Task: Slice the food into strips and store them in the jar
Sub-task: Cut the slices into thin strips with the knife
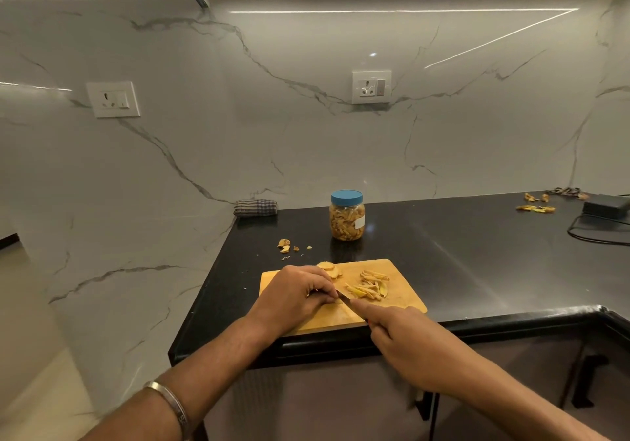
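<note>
On the wooden cutting board (402, 300), the left hand (293, 295) curls its fingers down over a piece of food — mostly hidden beneath them. The right hand (399, 331) grips the knife (346, 300), blade just beside the left fingertips. Cut strips (370, 285) lie to the right — the lidded jar (347, 215) stands behind the board.

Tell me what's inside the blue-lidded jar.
The jar holds yellowish cut strips, filling most of it. Its blue lid is on, and a white label covers part of one side, hiding what lies behind it.
</note>
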